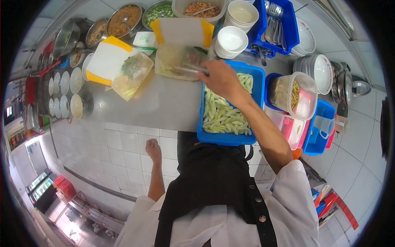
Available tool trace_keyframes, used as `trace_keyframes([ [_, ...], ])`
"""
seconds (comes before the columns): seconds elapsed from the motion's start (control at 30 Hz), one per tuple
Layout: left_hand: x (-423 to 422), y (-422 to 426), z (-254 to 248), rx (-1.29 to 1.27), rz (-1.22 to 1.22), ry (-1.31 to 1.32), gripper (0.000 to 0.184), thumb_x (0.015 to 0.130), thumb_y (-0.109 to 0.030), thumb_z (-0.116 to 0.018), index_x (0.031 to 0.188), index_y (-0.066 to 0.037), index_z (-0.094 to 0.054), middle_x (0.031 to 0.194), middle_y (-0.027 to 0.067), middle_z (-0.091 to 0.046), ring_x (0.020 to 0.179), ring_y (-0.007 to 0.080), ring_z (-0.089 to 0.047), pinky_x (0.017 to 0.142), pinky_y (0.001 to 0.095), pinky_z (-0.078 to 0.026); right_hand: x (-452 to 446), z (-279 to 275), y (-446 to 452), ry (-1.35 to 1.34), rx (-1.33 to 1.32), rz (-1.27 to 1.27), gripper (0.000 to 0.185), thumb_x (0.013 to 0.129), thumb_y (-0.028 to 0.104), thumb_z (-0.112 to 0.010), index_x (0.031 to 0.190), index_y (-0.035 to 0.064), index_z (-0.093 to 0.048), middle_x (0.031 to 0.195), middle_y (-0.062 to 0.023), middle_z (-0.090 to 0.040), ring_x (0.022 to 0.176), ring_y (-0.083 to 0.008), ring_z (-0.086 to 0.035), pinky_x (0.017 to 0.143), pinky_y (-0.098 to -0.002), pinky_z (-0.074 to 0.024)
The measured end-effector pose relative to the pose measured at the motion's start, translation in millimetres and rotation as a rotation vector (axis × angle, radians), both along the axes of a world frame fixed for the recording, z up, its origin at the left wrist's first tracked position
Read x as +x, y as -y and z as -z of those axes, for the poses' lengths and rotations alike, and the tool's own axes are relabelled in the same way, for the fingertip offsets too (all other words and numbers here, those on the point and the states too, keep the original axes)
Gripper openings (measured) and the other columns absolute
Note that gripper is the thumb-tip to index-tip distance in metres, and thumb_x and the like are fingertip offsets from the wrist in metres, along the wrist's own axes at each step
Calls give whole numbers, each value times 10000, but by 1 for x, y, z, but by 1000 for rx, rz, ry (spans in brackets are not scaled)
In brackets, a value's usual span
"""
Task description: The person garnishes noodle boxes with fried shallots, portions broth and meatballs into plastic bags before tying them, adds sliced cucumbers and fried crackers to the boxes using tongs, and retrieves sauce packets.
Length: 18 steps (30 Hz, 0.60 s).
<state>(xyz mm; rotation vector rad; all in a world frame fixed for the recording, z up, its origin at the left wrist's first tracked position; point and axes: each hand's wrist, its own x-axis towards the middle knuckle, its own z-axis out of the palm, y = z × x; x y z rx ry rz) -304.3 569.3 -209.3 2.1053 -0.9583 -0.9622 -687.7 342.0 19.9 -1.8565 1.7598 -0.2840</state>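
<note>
My right hand is closed around metal tongs, blurred by motion. The tongs reach over an open food wrapper of paper and clear plastic with a yellow-edged flap, where dark and green food lies. To its left rests a second wrapper with leafy greens and pale pieces on its plastic. Under my right forearm stands a blue tub full of pale green cut vegetables. My left hand hangs below the counter edge, fingers curled, with nothing visible in it.
Along the back of the steel counter stand bowls of chopped food, a tub of brown bits and stacked white bowls. A blue cutlery bin and a clear tub are at right. More bowls line the left.
</note>
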Motion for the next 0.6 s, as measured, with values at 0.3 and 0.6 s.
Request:
trace_keyframes([
  [0.3, 76, -144, 87, 368, 117, 220, 141, 868, -39, -518, 790, -17, -633, 696, 89, -609, 561, 157, -577, 438, 276, -451, -254, -101, -141, -609, -133, 267, 258, 814, 273, -699, 946, 51, -693, 832, -158, -683, 775, -362, -654, 683, -443, -512],
  [0.6, 21, -59, 35, 345, -102, -302, 73, 843, -37, -536, 846, -1, -600, 581, 56, -535, 425, 139, -513, 369, 258, -408, -263, -62, -147, -453, 58, 446, 162, 828, 220, -674, 941, 107, -703, 827, -129, -688, 777, -332, -647, 672, -428, -494],
])
